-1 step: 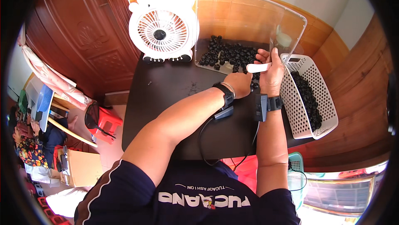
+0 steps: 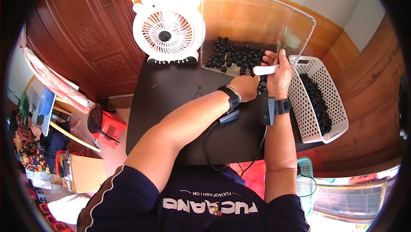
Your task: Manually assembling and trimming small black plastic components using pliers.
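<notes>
My left hand (image 2: 245,87) is closed, knuckles up, over the dark table; whatever its fingers hold is hidden. Just beside it, my right hand (image 2: 280,77) is palm-up with fingers curled and thumb raised, gripping a flat white strip like a plastic handle (image 2: 265,69). The strip's rounded free end points at my left hand. Beyond both hands, many small black round pieces (image 2: 244,56) lie heaped at a clear plastic bin (image 2: 257,11), whose edge rises behind my right hand. A few black pieces show between my hands. Each wrist wears a black strap with a cabled device.
A white animal-shaped fan (image 2: 167,31) stands at the far left of the dark table (image 2: 171,99). Right of my right hand is a white perforated basket (image 2: 340,123) holding more black pieces. A red stool (image 2: 112,125) is on the floor at left; another person sits farther off.
</notes>
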A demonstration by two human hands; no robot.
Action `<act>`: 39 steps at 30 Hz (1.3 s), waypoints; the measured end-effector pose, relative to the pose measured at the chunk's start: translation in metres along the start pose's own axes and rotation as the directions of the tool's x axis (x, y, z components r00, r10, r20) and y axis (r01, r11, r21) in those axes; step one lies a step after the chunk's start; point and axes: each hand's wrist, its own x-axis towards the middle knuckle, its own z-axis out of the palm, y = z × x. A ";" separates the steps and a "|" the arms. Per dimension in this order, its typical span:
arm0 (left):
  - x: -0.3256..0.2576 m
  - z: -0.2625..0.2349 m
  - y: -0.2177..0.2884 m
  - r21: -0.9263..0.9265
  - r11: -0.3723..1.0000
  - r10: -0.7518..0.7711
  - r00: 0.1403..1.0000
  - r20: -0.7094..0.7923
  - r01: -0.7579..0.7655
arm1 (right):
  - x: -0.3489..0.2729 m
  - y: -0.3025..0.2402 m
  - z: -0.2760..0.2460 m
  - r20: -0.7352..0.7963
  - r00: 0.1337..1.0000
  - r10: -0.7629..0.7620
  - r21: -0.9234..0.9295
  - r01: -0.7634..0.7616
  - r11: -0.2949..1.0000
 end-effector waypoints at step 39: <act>-0.102 -0.031 -0.069 -0.997 -0.052 -0.395 0.918 -0.037 -0.063 | -0.068 0.058 0.049 0.395 0.848 0.352 -0.494 -0.127 0.860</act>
